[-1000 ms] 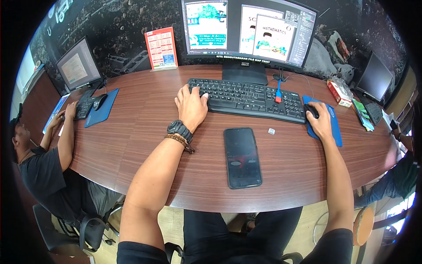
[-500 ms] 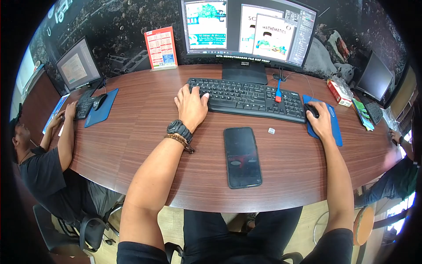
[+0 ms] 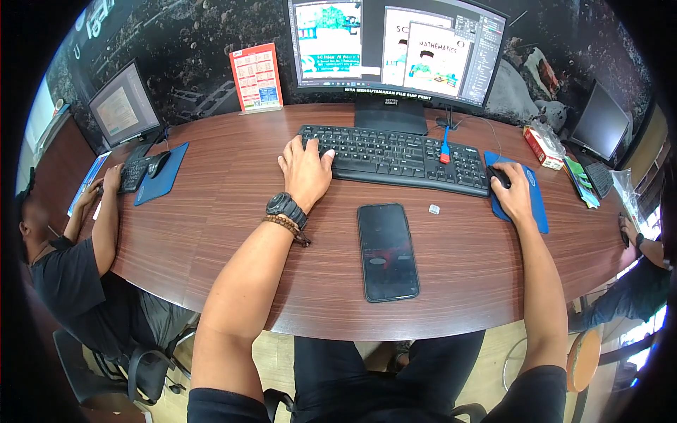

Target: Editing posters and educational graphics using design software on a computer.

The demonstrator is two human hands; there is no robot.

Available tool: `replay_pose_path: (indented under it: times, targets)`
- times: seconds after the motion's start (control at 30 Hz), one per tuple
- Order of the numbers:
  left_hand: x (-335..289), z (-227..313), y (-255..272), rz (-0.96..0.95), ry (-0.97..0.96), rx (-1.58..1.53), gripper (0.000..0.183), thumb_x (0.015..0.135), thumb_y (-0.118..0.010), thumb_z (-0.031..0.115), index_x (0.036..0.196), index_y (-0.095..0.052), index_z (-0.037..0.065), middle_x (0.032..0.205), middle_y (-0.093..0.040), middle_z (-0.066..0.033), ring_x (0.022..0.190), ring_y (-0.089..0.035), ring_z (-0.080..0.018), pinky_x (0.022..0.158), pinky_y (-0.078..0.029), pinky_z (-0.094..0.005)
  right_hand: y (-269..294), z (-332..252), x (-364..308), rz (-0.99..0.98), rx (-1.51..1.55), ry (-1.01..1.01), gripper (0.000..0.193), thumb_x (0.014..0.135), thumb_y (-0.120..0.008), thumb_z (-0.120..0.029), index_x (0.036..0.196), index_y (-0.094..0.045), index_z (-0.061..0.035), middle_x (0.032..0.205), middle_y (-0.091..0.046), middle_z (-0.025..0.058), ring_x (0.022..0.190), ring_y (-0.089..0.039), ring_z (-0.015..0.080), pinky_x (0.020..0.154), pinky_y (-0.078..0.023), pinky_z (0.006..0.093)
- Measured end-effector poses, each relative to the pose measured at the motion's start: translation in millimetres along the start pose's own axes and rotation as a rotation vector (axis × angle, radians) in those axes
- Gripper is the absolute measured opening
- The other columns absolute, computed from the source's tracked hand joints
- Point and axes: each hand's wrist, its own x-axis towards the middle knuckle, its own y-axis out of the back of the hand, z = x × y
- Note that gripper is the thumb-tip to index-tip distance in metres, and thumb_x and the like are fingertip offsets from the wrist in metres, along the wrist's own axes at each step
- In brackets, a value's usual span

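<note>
My left hand (image 3: 306, 169) rests over the left end of a black keyboard (image 3: 388, 161), its fingers spread on the keys and nothing held. A black watch (image 3: 285, 208) and a brown bead bracelet (image 3: 283, 224) circle that wrist. At the keyboard's right end, my right hand (image 3: 515, 192) is wrapped over a black computer mouse (image 3: 501, 175) on a blue mouse pad (image 3: 538, 210). Beyond the keyboard stands a monitor (image 3: 374, 44) with colourful page layouts. A blue cable with a red end (image 3: 445, 149) lies across the keys.
Between my forearms lies a dark phone (image 3: 388, 252), with a small whitish block (image 3: 434, 209) beside it. A red-and-white calendar (image 3: 257, 77) stands at the back. People sit left (image 3: 74, 261) and right (image 3: 652, 250). A red-white box (image 3: 544, 149) and packets (image 3: 581, 182) lie at right.
The person at the right has moved a forearm and hand further onto the desk edge. A small light box now shows on my monitor's left page. My hands keep their places.
</note>
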Motion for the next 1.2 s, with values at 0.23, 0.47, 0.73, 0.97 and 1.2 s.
replay_pose_path:
  times: [0.23,0.47,0.73,0.97,1.2]
  targets:
    - [-0.2,2.3,4.5,-0.031,0.0,0.004,0.047,0.096,-0.065,0.034,0.127,-0.062,-0.001,0.141,-0.047,-0.0282,0.133,-0.043,-0.044,0.109,-0.034,-0.0552,-1.0,1.7,0.2,0.004,0.01,0.008,0.033,0.081,-0.067,-0.016,0.111,-0.07,-0.0022,0.114,-0.064,0.0169,0.111,-0.061,0.0355,0.098,-0.049,0.042]
    - [-0.2,4.6,1.1,-0.05,-0.017,0.0,0.05,0.096,-0.064,0.037,0.128,-0.062,-0.002,0.141,-0.047,-0.0284,0.134,-0.042,-0.0434,0.11,-0.033,-0.0553,5.0,-7.5,-0.8,0.002,-0.057,0.025,0.033,0.081,-0.067,-0.018,0.112,-0.069,-0.0047,0.122,-0.06,0.0183,0.116,-0.058,0.0388,0.1,-0.047,0.0442]
    - [-2.0,-1.8,-0.1,-0.043,-0.01,-0.023,0.057,0.097,-0.062,0.043,0.13,-0.06,-0.003,0.145,-0.044,-0.0295,0.138,-0.036,-0.0448,0.112,-0.024,-0.0643,-35.8,-96.3,22.2,-0.244,-0.245,0.319,0.034,0.097,-0.059,-0.039,0.121,-0.069,-0.0184,0.148,-0.041,0.0184,0.149,-0.018,0.0418,0.12,-0.012,0.065]
    - [-3.7,0.4,-1.7,-0.015,-0.025,-0.026,0.058,0.096,-0.062,0.045,0.129,-0.06,-0.003,0.138,-0.047,-0.0278,0.134,-0.038,-0.0437,0.11,-0.026,-0.0639,-50.3,-97.1,30.4,-0.216,-0.279,0.284,0.03,0.097,-0.058,-0.036,0.112,-0.073,-0.016,0.147,-0.043,0.0195,0.147,-0.023,0.0416,0.119,-0.014,0.0657]
    - [-2.4,2.5,-0.7,-0.005,-0.014,-0.027,0.056,0.096,-0.062,0.045,0.125,-0.061,-0.003,0.139,-0.046,-0.0288,0.134,-0.038,-0.0446,0.11,-0.025,-0.067,-4.7,-33.8,19.3,0.052,-0.125,0.151,0.024,0.09,-0.065,-0.024,0.107,-0.073,-0.0078,0.129,-0.058,0.0159,0.124,-0.052,0.0364,0.104,-0.043,0.0448]
